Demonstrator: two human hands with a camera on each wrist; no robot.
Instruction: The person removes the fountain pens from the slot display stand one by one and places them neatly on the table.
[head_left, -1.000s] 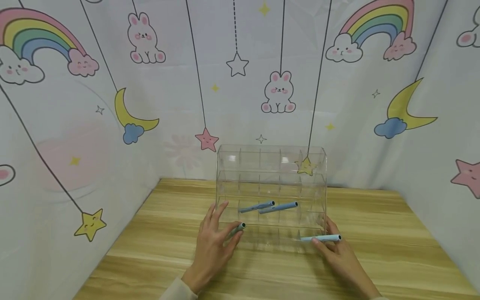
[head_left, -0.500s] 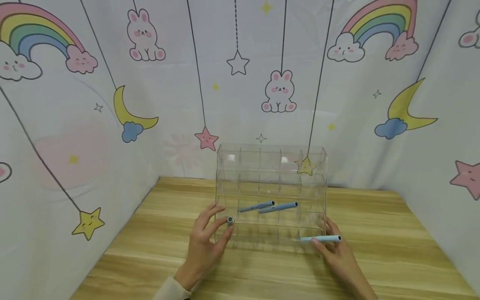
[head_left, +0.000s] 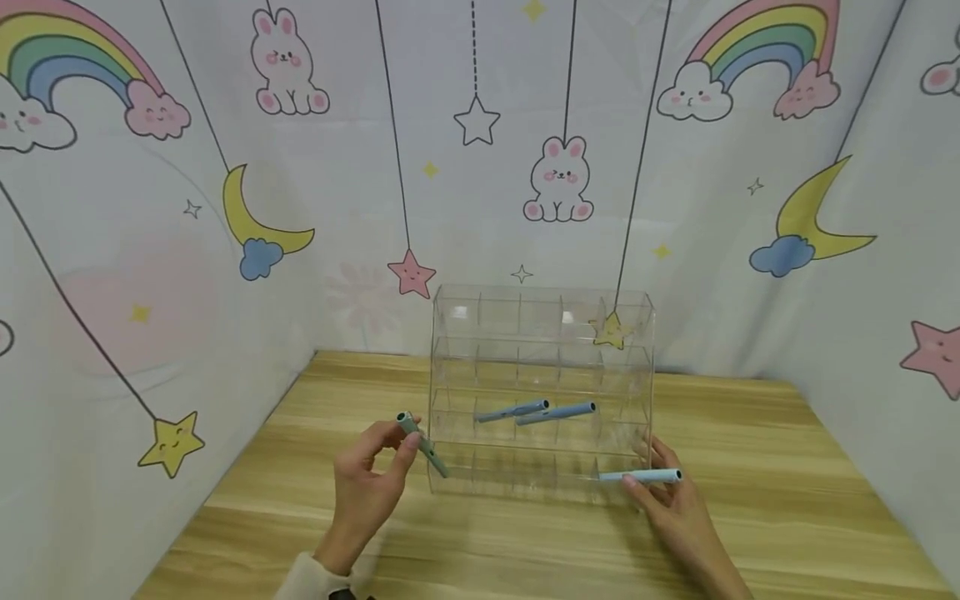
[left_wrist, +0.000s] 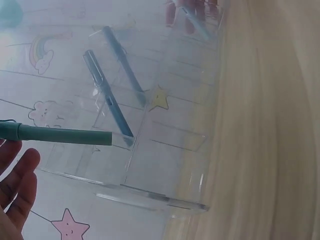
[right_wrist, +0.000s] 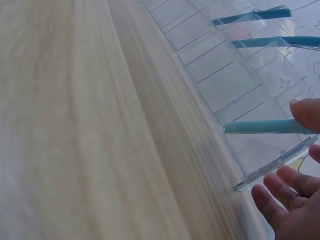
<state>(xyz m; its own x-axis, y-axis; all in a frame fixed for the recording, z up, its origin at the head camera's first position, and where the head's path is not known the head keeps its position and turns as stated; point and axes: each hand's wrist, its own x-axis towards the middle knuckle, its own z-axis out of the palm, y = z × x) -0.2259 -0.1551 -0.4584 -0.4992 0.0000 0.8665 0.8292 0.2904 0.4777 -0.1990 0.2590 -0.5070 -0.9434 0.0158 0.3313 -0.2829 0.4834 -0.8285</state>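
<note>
A clear stepped pen rack (head_left: 536, 360) with several compartments stands on the table. My left hand (head_left: 367, 483) pinches a green pen (head_left: 427, 450) at the rack's left side, cap end up and lower end overlapping the lowest tier; the left wrist view shows the same green pen (left_wrist: 65, 135) beside the clear wall. My right hand (head_left: 678, 500) grips the rack's right side, fingers outside the panel and thumb (right_wrist: 306, 114) against a light blue pen (right_wrist: 260, 126). That pen lies slanted in the bottom right compartment. Two blue pens (head_left: 513, 411) (head_left: 558, 414) lean in the third tier.
A wood-grain table (head_left: 540, 550) carries the rack. Behind and at both sides hangs a white curtain (head_left: 480, 208) printed with rabbits, stars, moons and rainbows, close behind the rack.
My left hand has moved left from the lowest left compartment with the green pen, turning it so its cap points up-left. The right hand and the other pens have stayed still.
</note>
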